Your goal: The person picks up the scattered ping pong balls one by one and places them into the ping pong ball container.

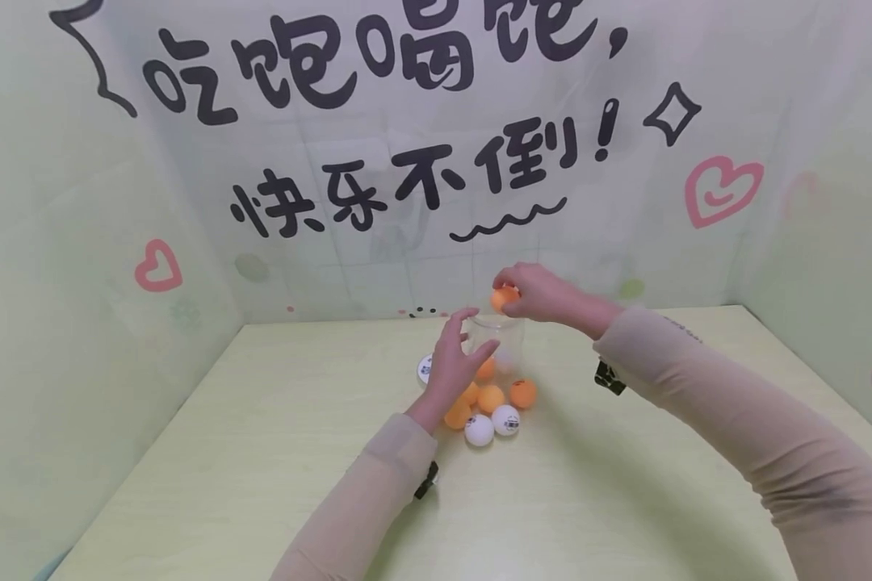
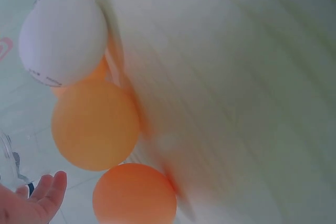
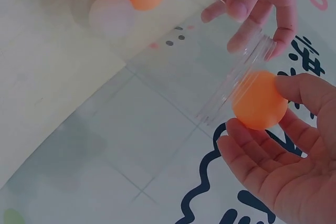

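My right hand (image 1: 541, 292) pinches an orange ping-pong ball (image 3: 260, 100) between thumb and fingertips. The ball is right at the open mouth of a clear plastic jar (image 1: 496, 324), which stands upright on the table. Around the jar's upper side, close under the rim, curve the thumb and fingers of my left hand (image 1: 456, 365). Through the clear wall a white ball (image 3: 112, 15) shows hazily low in the jar. In front of the jar lie several orange balls (image 1: 490, 399) and two white balls (image 1: 479, 430) with printed marks, some partly hidden by my left hand.
A white printed round thing (image 1: 425, 369) lies left of the jar, partly behind my left hand. The pale wood-look table (image 1: 320, 387) ends at a back wall sheet (image 1: 363, 282) with black lettering and pink hearts, close behind the jar. Side panels enclose both sides.
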Available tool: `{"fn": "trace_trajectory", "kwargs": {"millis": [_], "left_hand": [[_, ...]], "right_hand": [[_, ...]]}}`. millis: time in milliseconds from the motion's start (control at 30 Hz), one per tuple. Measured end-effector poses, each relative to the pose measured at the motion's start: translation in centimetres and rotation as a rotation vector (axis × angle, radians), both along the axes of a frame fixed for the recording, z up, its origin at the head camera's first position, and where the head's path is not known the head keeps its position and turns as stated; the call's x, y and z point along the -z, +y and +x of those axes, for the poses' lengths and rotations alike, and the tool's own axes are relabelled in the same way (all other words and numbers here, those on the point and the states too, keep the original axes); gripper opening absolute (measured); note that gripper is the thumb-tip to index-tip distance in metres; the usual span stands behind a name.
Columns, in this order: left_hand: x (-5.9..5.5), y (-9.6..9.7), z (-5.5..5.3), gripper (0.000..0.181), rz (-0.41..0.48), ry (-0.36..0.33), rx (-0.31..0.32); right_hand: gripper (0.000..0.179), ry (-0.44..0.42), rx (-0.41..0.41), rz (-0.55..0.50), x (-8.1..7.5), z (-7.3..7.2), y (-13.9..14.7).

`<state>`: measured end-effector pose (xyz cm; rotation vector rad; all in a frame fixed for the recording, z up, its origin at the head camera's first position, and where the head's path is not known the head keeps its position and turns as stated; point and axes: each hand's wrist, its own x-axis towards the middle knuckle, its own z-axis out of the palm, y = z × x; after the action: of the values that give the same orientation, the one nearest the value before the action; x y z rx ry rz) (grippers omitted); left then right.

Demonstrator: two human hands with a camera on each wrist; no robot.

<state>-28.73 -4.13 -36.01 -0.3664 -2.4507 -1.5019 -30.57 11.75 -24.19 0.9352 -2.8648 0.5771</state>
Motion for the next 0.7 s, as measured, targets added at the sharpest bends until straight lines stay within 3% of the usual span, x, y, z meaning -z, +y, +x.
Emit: {"fn": "trace_trajectory", "kwargs": {"millis": [700], "left_hand": [[-0.1,0.0,0.1,0.058,0.002,0.003,0.003]], "right_hand": [[0.034,-0.013,0.032,-0.012,0.5,0.0,1.4]]}}
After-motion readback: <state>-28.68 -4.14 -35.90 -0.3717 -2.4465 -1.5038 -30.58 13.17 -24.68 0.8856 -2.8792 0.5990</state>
